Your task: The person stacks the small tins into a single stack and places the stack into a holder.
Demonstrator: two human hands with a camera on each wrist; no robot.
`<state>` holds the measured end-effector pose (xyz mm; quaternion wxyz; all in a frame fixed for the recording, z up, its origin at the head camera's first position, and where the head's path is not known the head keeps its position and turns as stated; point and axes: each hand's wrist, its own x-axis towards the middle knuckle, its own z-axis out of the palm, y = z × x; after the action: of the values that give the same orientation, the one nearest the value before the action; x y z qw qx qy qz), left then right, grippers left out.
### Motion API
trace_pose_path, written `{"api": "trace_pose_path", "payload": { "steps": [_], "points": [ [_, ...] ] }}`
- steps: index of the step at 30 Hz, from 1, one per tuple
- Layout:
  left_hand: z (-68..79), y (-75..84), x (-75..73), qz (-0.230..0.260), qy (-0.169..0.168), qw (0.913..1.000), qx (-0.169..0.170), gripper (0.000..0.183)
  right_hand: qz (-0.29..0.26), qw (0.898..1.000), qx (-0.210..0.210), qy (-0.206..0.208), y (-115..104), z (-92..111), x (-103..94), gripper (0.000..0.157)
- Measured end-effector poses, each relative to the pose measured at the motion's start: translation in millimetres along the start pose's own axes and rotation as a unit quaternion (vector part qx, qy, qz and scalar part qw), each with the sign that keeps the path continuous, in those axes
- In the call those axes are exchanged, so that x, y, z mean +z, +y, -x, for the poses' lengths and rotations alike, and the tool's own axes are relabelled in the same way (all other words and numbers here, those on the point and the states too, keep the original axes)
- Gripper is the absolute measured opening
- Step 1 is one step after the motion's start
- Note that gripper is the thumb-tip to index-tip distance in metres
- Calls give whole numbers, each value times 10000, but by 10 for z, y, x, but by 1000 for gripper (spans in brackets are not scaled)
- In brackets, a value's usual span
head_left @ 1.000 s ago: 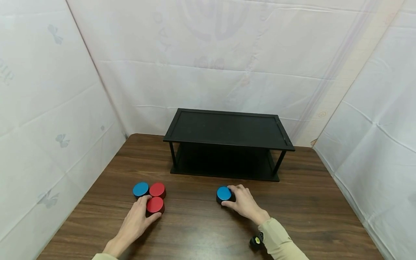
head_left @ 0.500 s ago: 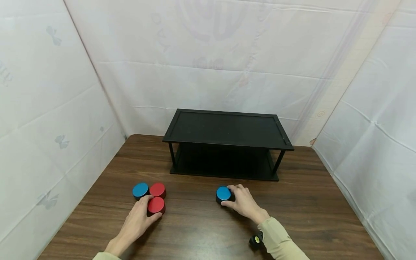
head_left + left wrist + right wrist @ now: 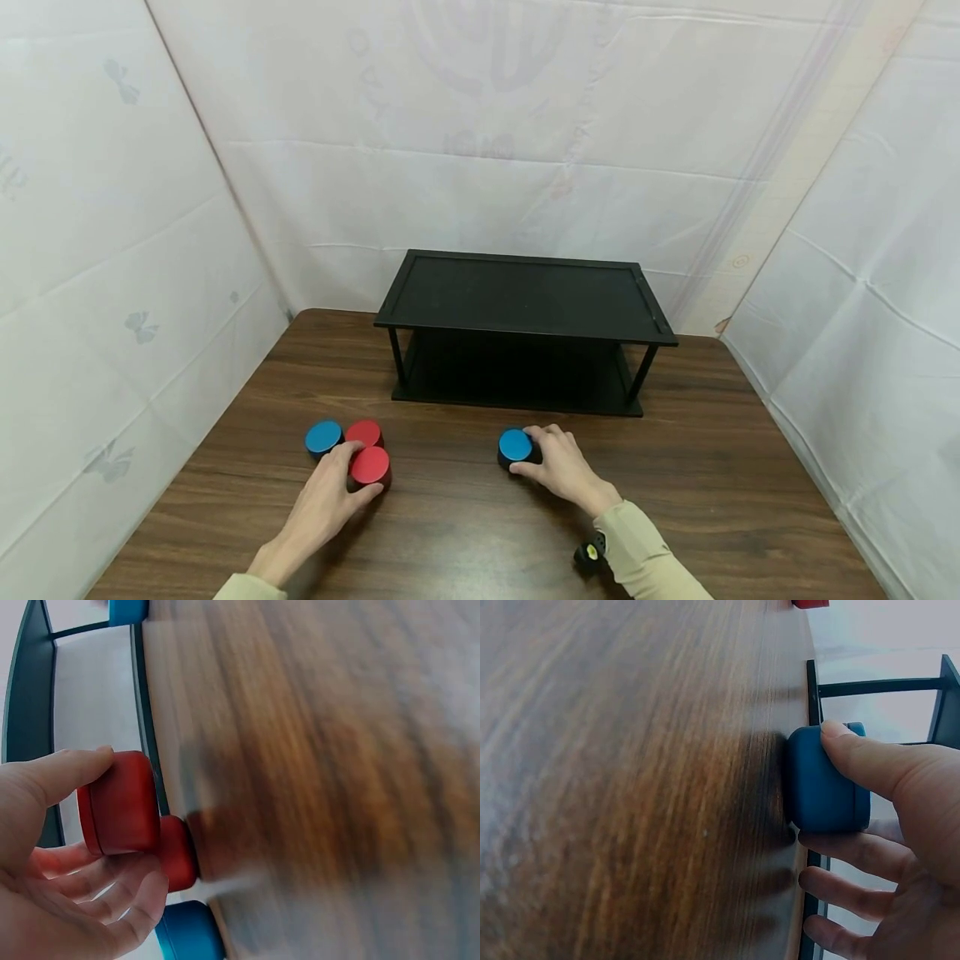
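Rack (image 3: 525,293) for landmark, set toward the back of the table (image 3: 457,542). Counted four pucks, all in front of the rack, none seen on either of its levels. Saw the left hand (image 3: 322,502) pinching the near red puck (image 3: 371,467) by its sides, in front of the rack and to the left of its left end; judged it raised just off the table from the left wrist view, though without certainty. Saw the right hand (image 3: 562,469) grasping the right blue puck (image 3: 514,446) in much the same way, straight in front of the rack's middle, well apart from the other three. Could not tell about contact with the table there. Noted the far red puck (image 3: 365,431) and the left blue puck (image 3: 324,437) side by side, in front of the rack and left of that same end, both ungripped, the red one partly masked by the near red puck. On progress, judged two pucks secured, one per hand, and two not yet taken up. Judged the work nearer its start than its end, with no puck put on the rack and no finished order to be made out. Judged left over, at the least, setting down the near red puck and letting go of both held pucks.
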<state>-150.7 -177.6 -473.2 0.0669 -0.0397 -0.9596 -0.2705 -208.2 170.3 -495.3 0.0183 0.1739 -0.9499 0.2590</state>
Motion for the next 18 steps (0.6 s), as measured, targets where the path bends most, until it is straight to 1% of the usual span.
{"api": "trace_pose_path", "payload": {
  "steps": [7, 18],
  "points": [
    [-43, 82, -3, 117, 13, 9997, 198, 62, -18, 10000, -26, 18, -8, 4, -4, 59],
    [-126, 208, -20, 167, 61, 9991, 384, 63, -9, 10000, 4, 18, -19, 7, -14, 59]
  ]
}}
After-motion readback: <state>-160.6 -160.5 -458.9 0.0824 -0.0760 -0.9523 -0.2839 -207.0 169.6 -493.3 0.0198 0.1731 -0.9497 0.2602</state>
